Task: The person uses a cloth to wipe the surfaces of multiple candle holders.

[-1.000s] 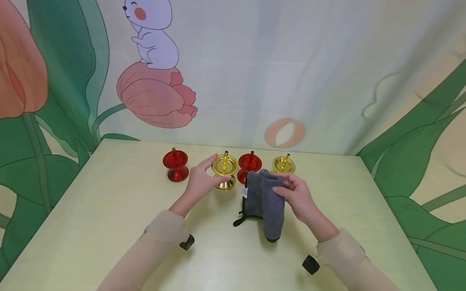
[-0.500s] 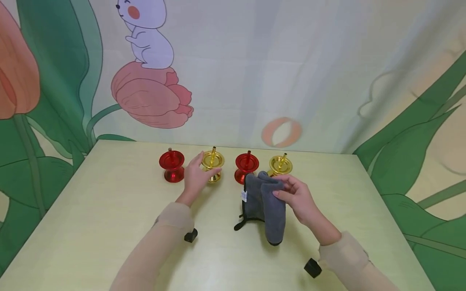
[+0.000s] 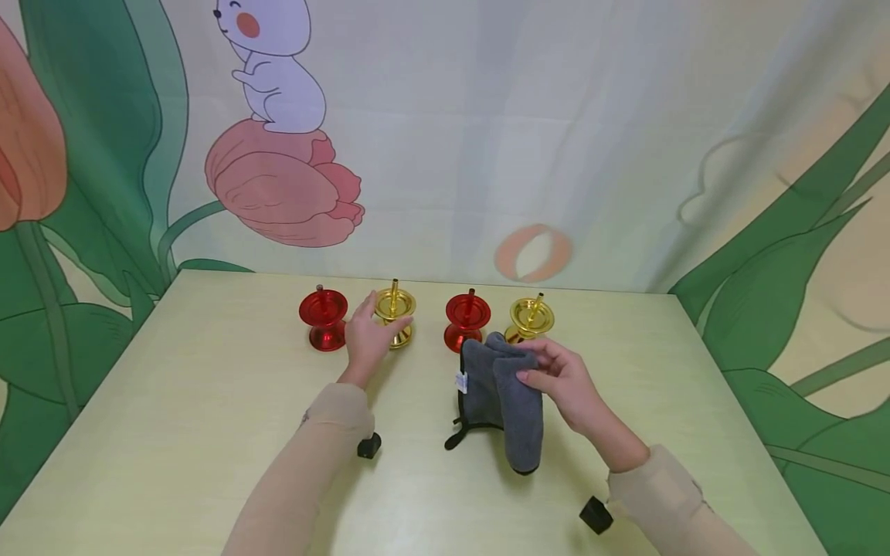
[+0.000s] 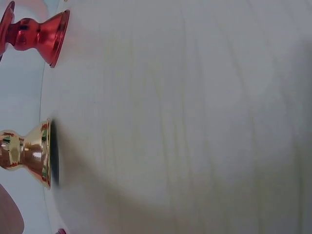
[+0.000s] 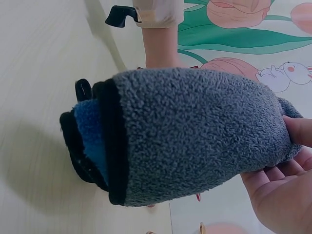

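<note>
My left hand (image 3: pixel 367 340) holds the gold candle holder (image 3: pixel 394 303), with a finger at the dish's left edge and the thumb across its front. In the left wrist view its gold base (image 4: pixel 36 153) is at or just above the tabletop; I cannot tell if it touches. My right hand (image 3: pixel 566 386) pinches the top of a folded grey towel (image 3: pixel 521 417), which hangs over the table. In the right wrist view the towel (image 5: pixel 200 136) has black edging and a blue inner side. Most of the left fingers are hidden in the left wrist view.
Along the back of the pale table (image 3: pixel 174 432) stand a red candle holder (image 3: pixel 324 313) to the left, another red holder (image 3: pixel 467 315) and a gold holder (image 3: pixel 531 318) behind the towel. A printed curtain (image 3: pixel 431 154) hangs behind the table.
My left hand has moved the gold candle holder left and slightly back, away from the middle red holder and closer to the left one. My right hand keeps the towel in nearly the same place.
</note>
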Motion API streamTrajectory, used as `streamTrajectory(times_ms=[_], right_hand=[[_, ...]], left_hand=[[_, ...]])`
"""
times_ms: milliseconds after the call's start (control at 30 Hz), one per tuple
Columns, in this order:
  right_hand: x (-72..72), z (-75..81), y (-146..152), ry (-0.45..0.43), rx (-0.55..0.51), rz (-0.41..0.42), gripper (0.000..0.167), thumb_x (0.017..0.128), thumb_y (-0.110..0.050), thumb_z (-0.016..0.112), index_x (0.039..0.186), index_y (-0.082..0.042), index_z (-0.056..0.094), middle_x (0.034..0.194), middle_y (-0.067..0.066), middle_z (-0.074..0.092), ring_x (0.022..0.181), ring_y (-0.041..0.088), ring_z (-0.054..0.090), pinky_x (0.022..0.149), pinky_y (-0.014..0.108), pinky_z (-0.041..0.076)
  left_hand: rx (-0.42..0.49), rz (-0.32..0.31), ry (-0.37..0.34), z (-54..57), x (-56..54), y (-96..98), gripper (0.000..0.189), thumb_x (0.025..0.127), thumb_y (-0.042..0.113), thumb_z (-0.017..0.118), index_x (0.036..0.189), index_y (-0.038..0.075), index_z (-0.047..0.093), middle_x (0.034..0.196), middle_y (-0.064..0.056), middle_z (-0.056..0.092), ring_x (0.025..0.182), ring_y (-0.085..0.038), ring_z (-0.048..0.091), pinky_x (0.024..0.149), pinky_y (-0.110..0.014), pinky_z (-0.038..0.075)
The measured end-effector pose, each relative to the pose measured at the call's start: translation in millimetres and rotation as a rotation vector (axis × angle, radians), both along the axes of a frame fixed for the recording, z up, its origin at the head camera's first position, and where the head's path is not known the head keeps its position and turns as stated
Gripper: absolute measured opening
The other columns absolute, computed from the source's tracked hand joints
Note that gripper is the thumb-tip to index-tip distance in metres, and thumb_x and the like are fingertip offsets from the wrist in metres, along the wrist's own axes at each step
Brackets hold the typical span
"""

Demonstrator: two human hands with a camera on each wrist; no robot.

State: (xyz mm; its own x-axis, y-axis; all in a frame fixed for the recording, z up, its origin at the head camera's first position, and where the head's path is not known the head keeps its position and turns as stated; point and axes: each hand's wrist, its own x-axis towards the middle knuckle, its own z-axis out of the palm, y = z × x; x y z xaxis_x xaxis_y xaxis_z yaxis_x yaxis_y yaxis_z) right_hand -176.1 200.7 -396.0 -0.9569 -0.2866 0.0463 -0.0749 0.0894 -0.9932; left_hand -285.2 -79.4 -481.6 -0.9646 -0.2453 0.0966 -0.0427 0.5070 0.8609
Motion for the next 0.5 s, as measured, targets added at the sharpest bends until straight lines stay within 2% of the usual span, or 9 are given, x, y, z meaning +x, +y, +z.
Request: streamTrajectory(times_ms=[333, 500], right_hand=[[2.1, 0.3, 0.0, 0.038, -0.02, 0.022, 0.03, 0.08, 0.007, 0.055, 0.108, -0.002, 0.054, 0.089, -0.012, 0.064, 0.077, 0.007, 0.058, 0.066, 0.02, 0.05], [2.6, 0.5, 0.9, 0.036, -0.019, 0.02, 0.03, 0.08, 0.007, 0.055, 0.108, -0.003, 0.054, 0.088, -0.012, 0.064, 0.076, 0.006, 0.058, 0.066, 0.02, 0.05]], left_hand=[[-0.021, -0.018, -0.008, -3.2, 2.3, -1.2, 0.085, 0.07, 0.046, 0.07, 0.137, 0.01, 0.032, 0.139, -0.012, 0.036, 0.128, -0.029, 0.032, 0.104, -0.042, 0.03], [-0.067, -0.046, -0.033, -4.9, 2.6, -1.2, 0.09, 0.07, 0.048, 0.068, 0.141, 0.014, 0.023, 0.142, -0.011, 0.031, 0.129, -0.03, 0.03, 0.104, -0.045, 0.028]])
